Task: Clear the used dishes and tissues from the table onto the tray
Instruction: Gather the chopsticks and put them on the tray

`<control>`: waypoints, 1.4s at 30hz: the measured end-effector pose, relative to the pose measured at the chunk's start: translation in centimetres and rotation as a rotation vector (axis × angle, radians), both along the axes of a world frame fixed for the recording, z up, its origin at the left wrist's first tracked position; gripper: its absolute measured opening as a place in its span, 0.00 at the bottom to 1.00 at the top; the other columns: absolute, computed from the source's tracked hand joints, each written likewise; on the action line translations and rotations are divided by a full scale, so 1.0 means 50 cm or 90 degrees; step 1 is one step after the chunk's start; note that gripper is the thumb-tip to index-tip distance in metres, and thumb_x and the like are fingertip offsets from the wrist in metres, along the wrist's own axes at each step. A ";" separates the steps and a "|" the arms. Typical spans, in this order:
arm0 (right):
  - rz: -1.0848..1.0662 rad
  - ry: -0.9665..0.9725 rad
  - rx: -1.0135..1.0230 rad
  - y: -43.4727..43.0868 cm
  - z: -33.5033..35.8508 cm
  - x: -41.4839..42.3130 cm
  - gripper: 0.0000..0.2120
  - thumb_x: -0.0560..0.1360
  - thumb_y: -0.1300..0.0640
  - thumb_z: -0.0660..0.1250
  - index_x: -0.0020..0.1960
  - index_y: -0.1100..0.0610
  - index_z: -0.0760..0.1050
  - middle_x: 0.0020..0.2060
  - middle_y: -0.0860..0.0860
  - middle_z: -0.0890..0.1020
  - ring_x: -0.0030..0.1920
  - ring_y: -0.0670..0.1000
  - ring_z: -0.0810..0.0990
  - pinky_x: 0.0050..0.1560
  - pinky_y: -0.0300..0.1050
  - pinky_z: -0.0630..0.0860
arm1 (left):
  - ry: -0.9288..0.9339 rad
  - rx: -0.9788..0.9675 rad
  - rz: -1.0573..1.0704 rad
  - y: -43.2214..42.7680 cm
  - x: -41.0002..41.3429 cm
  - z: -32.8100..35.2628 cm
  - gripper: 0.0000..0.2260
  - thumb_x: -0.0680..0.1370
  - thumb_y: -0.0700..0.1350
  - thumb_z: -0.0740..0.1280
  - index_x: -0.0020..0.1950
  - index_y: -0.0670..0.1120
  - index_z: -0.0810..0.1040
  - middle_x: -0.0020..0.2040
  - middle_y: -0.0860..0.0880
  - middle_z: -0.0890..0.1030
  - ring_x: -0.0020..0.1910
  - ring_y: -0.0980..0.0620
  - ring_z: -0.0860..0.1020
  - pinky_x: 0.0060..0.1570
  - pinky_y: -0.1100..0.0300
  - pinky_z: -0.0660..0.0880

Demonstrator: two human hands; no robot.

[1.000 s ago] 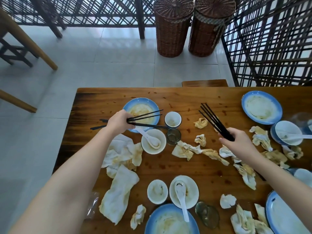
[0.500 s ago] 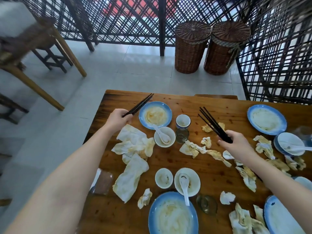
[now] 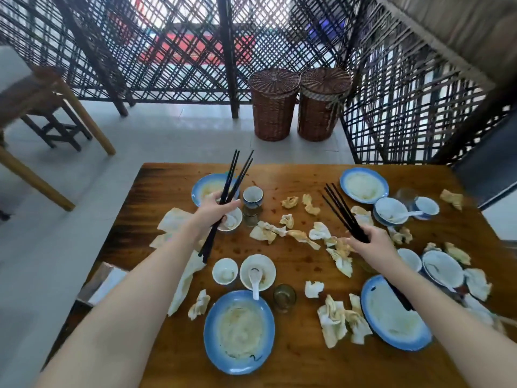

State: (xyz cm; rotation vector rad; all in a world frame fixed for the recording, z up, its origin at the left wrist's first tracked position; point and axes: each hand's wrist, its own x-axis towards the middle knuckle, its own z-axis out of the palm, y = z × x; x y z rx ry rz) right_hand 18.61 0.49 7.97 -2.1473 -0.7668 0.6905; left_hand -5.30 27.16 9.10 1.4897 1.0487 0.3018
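My left hand (image 3: 216,210) grips a bundle of black chopsticks (image 3: 233,177) held nearly upright above the far-left blue plate (image 3: 204,189). My right hand (image 3: 372,242) grips a second bundle of black chopsticks (image 3: 340,210) pointing up and left over the middle of the wooden table (image 3: 291,357). Blue-rimmed plates lie at the near centre (image 3: 239,330), near right (image 3: 391,315) and far right (image 3: 363,184). Small white bowls (image 3: 225,271), one with a spoon (image 3: 255,278), cups and glasses stand between them. Crumpled stained tissues (image 3: 337,317) are scattered all over. No tray is in view.
Two lidded wicker baskets (image 3: 272,105) stand on the tiled floor beyond the table, before a lattice screen. A wooden table and stool (image 3: 56,127) are at the left. A packet (image 3: 103,282) lies at the table's left edge. A dark panel (image 3: 486,169) stands at the right.
My left hand lifted its chopsticks from beside the plate and turned them upright, moving right above the bowl. My right hand stayed put with its bundle. The camera tilted up and shifted.
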 end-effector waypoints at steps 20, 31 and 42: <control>-0.298 0.155 0.097 -0.583 0.051 0.107 0.05 0.78 0.62 0.65 0.43 0.57 0.74 0.28 0.52 0.71 0.25 0.49 0.68 0.25 0.43 0.65 | -0.038 -0.201 -0.144 -0.672 0.338 0.024 0.14 0.73 0.34 0.71 0.54 0.46 0.72 0.38 0.46 0.74 0.22 0.56 0.75 0.22 0.64 0.71; -0.373 0.237 0.132 -0.778 0.054 0.182 0.05 0.77 0.62 0.65 0.52 0.60 0.75 0.31 0.52 0.73 0.26 0.48 0.67 0.21 0.38 0.64 | -0.010 -0.213 -0.240 -0.869 0.472 0.026 0.26 0.71 0.27 0.68 0.64 0.47 0.70 0.42 0.48 0.77 0.34 0.51 0.76 0.32 0.58 0.73; -0.463 0.256 0.110 -0.885 -0.012 0.346 0.05 0.76 0.65 0.66 0.50 0.59 0.75 0.30 0.52 0.74 0.25 0.47 0.66 0.19 0.35 0.63 | 0.020 -0.260 -0.297 -0.961 0.676 -0.029 0.29 0.71 0.26 0.67 0.69 0.44 0.68 0.46 0.47 0.77 0.40 0.50 0.76 0.32 0.59 0.73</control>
